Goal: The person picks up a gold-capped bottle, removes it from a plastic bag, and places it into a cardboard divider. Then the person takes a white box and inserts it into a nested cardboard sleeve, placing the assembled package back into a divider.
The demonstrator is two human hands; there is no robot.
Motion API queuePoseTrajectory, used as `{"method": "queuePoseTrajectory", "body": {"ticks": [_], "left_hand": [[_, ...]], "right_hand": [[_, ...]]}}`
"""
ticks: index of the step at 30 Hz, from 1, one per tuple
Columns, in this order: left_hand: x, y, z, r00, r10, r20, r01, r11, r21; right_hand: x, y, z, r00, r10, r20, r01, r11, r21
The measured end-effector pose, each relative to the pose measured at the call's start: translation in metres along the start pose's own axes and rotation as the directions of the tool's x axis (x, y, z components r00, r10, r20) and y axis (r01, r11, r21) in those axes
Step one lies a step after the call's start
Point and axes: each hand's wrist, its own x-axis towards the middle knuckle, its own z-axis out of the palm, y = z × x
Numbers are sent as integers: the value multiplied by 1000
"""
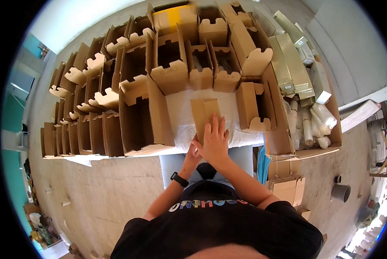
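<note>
On the white-covered table top, right in front of me, lies a narrow brown cardboard box [205,108], its far end pointing away from me. My right hand [215,140] rests on its near part with the fingers stretched out and spread. Lower and to the left, my left hand [194,151] is at the near left edge of the cardboard. The right hand partly covers it, and I cannot tell how its fingers are bent. A black watch band [179,179] is on my left wrist.
Rows of open cardboard bins [137,99] stand to the left and back. A small open bin [253,108] is close on the right. Beyond it, a large cardboard tray [284,142] holds long pale boxes [293,64] and plastic-wrapped rolls [318,123]. A grey bucket [341,193] stands on the floor.
</note>
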Motion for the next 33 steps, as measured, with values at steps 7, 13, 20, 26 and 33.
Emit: {"method": "queuePoseTrajectory", "body": {"ticks": [7, 13, 20, 26, 33], "left_hand": [[3, -26, -42, 980, 150, -134, -88, 918, 386], [12, -34, -57, 950, 304, -63, -204, 765, 611], [11, -27, -59, 954, 299, -37, -226, 792, 567], [11, -21, -61, 968, 250, -28, -196, 821, 535], [11, -25, -64, 961, 276, -21, -214, 790, 574]], "right_hand": [[-1, 5, 9, 1000, -1, 7, 1, 1000, -26], [-5, 5, 13, 999, -22, -49, 21, 1000, -21], [3, 12, 5, 998, -54, -38, 56, 996, 64], [12, 16, 1, 997, -26, -76, 31, 997, 74], [19, 42, -24, 978, 62, -200, -53, 997, 54]]}}
